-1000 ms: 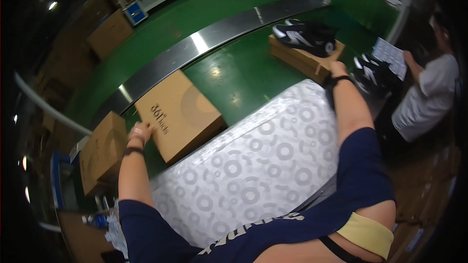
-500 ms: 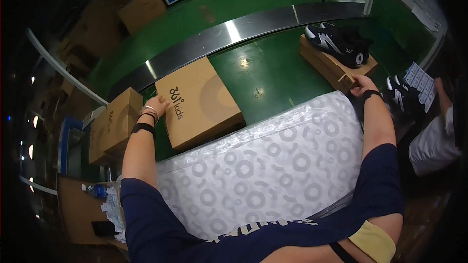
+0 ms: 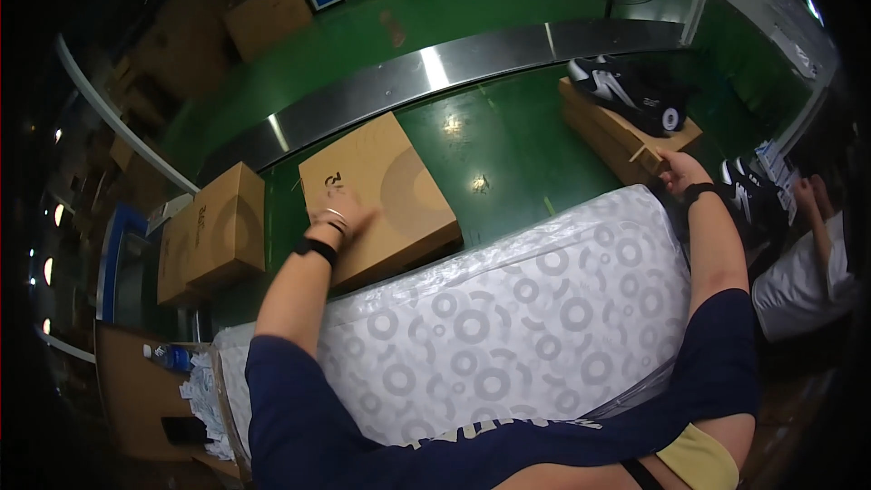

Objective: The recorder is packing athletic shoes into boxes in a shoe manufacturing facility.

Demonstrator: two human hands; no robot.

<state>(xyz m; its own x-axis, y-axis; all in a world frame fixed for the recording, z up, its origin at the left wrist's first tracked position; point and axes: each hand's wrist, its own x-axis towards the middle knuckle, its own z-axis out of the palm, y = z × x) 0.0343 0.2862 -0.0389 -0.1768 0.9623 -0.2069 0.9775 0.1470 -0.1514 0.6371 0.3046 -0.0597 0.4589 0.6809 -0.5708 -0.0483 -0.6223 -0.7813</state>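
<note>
My left hand [image 3: 339,212] lies on the lid of a brown cardboard shoe box [image 3: 406,189], its fingers stretched out and slightly blurred. That box is closed and sits on the green belt, left of the middle. At the right, my right hand [image 3: 682,178] has its fingers closed at the near corner of a second cardboard box [image 3: 606,133], by a narrow flap standing up there. A pair of black shoes [image 3: 621,95] with white and grey trim rests on top of this second box.
A stack of white patterned wrapping paper [image 3: 508,318] in clear plastic lies before me. More closed boxes [image 3: 227,222] stand left. Another black pair of shoes [image 3: 753,200] and a co-worker's hand [image 3: 814,204] are at right. A metal rail [image 3: 381,77] crosses behind.
My left hand has moved right, from the box's left edge onto its lid. The right hand stays at the corner of the box under the shoes. The view has shifted slightly.
</note>
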